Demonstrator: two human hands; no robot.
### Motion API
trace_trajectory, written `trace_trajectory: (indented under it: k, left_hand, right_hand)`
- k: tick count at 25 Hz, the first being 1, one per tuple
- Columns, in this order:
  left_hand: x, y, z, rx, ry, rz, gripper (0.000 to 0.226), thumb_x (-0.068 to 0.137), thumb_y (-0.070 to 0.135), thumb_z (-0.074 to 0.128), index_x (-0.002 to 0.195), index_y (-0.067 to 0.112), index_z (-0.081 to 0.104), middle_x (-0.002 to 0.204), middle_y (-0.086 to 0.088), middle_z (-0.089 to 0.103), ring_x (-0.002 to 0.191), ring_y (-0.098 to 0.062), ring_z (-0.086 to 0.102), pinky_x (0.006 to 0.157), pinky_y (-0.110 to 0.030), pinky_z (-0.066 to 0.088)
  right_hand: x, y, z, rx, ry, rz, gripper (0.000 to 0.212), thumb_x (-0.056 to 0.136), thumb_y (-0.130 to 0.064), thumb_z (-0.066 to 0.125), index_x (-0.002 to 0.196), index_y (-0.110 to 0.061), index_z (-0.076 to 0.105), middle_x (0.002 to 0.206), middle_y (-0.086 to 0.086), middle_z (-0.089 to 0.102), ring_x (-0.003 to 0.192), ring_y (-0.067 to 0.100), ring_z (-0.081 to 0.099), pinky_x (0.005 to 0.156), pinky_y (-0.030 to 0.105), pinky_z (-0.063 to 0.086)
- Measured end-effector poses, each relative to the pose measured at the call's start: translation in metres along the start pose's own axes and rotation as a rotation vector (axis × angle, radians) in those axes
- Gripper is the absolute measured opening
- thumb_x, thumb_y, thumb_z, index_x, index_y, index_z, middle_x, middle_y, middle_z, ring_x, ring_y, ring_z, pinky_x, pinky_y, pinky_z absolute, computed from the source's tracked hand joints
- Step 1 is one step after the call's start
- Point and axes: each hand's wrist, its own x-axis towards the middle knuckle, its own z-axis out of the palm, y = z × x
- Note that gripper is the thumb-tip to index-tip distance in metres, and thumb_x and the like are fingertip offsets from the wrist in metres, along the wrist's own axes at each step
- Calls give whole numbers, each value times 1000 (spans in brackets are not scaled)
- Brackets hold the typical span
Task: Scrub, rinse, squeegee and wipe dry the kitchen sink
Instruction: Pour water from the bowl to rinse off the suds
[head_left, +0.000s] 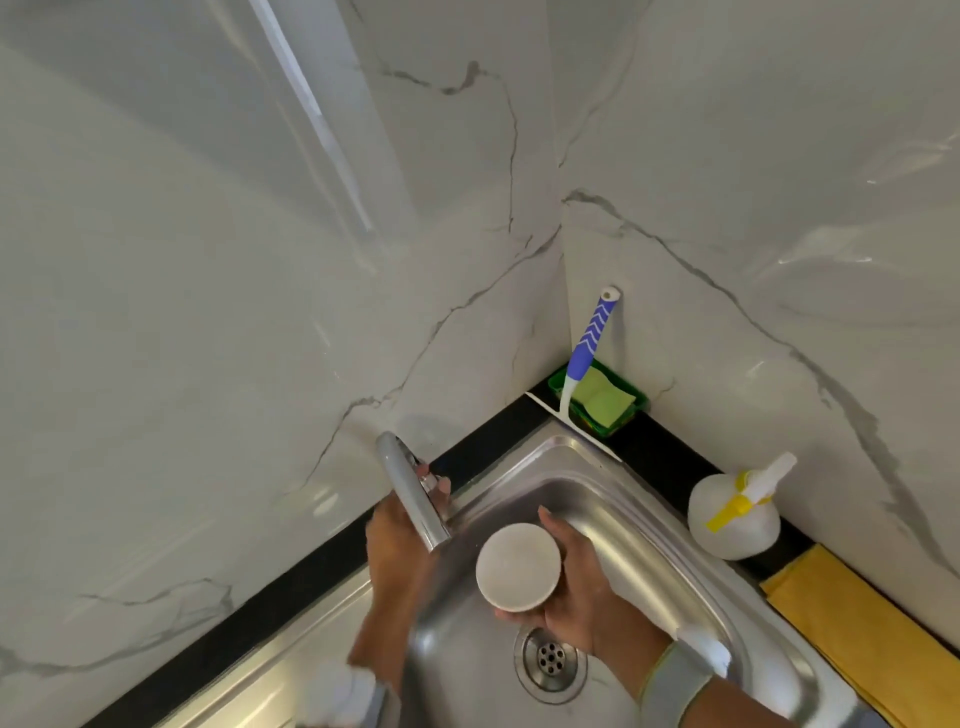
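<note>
Left hand (402, 525) is partly hidden behind the tap spout (410, 493), so its grip can't be read. Sink (649, 525) and yellow cloth (857, 618) are cut off by the bottom and right edges. White blurred thing (337, 693) at the bottom edge can't be identified.

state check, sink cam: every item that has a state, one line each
left hand: reaching behind the faucet, at its base
faucet: no water visible
right hand: holding the cup over the basin
cup: tipped toward the camera
sink: drain open
squeegee: leaning on wall
spray bottle: upright on counter
yellow cloth: flat on counter
</note>
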Motion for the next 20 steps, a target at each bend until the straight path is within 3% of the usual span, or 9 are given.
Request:
trace_trajectory:
  k: [2, 4, 5, 7, 9, 11, 15, 18, 20]
  left_hand:
    - [23, 5, 5, 41, 10, -23, 21, 95, 37, 72, 106, 20, 73, 98, 1, 76, 88, -18, 74, 78, -36, 61]
    - [41, -8, 7, 239, 40, -46, 27, 87, 45, 79, 98, 20, 77, 85, 6, 74, 74, -14, 73, 60, -22, 54]
    - [42, -12, 9, 303, 54, -41, 28, 86, 42, 80, 96, 16, 76, 83, 4, 74, 70, -13, 72, 58, -21, 54]
    - [40, -21, 8, 350, 78, -32, 19, 87, 30, 82, 90, 13, 72, 81, -2, 72, 70, -18, 73, 66, -36, 63]
    - [34, -19, 5, 266, 99, -57, 23, 88, 18, 81, 78, 24, 62, 75, 1, 67, 72, -22, 72, 77, -46, 64]
    - [26, -19, 3, 222, 116, -57, 38, 89, 9, 78, 71, 31, 53, 72, 8, 61, 70, -14, 65, 79, -42, 62]
    - [23, -20, -3, 160, 93, -44, 40, 86, 8, 81, 69, 34, 56, 71, 13, 61, 66, -4, 61, 67, -22, 55]
    - [24, -23, -5, 117, 110, -48, 25, 87, 14, 82, 76, 29, 65, 75, 12, 65, 68, -5, 65, 71, -27, 60]
    - [24, -24, -5, 93, 135, -72, 12, 89, 13, 79, 88, 20, 71, 76, 13, 64, 67, -1, 63, 64, -19, 55]
  right_hand:
    - [7, 3, 5, 30, 80, -24, 75, 74, -56, 81, 133, -14, 61, 123, 28, 69, 112, 52, 66, 89, 70, 55]
    - [18, 9, 13, 56, 141, -33, 72, 75, -55, 80, 133, -17, 60, 124, 28, 68, 111, 51, 66, 86, 70, 56]
    - [19, 11, 15, 52, 151, -40, 72, 76, -57, 79, 133, -18, 60, 124, 27, 68, 111, 51, 66, 84, 67, 58]
    - [24, 16, 22, 22, 155, -35, 67, 81, -59, 74, 132, -18, 60, 122, 25, 70, 110, 48, 67, 78, 58, 61]
    - [27, 20, 28, 5, 167, -10, 62, 88, -61, 68, 131, -17, 61, 121, 24, 71, 109, 47, 68, 74, 53, 62]
    - [27, 24, 32, -15, 167, 17, 64, 89, -64, 66, 132, -17, 62, 122, 24, 71, 111, 47, 68, 75, 53, 62]
    - [31, 32, 36, -48, 141, 25, 63, 91, -65, 61, 131, -16, 65, 124, 25, 70, 113, 48, 66, 78, 54, 62]
    - [33, 36, 33, -32, 131, 35, 61, 92, -64, 61, 129, -16, 68, 120, 25, 72, 113, 49, 67, 88, 64, 59]
    - [35, 38, 29, -35, 141, 49, 61, 92, -64, 60, 128, -15, 68, 120, 26, 72, 112, 49, 67, 90, 68, 56]
